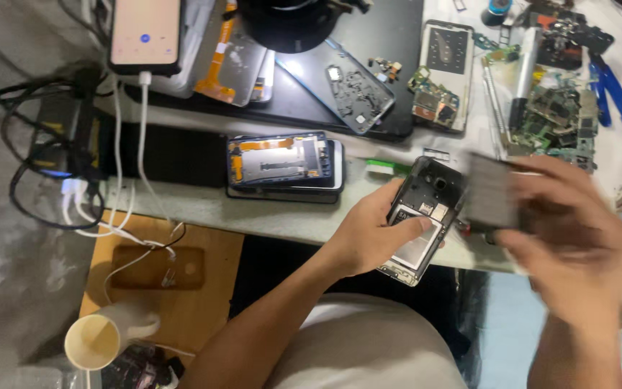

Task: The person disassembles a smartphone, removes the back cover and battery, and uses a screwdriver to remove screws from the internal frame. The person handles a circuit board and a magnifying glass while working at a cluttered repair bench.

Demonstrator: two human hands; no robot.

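Head view shows left hand (368,238) gripping an opened phone (422,216), right hand (570,223) clutching its blurred dark battery (491,191).

Opened black phone (426,216), back cover off, tilted, thumb across its empty battery bay; blurred dark flat battery (491,191) pinched between fingertips just beside it

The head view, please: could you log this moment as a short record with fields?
Left hand: left hand grips an opened phone, back cover off, thumb on its inside
Right hand: right hand, blurred, holds a flat dark battery-like slab
Bench: white table with a stacked phone frame and circuit boards
Left edge: lit phone on a white cable
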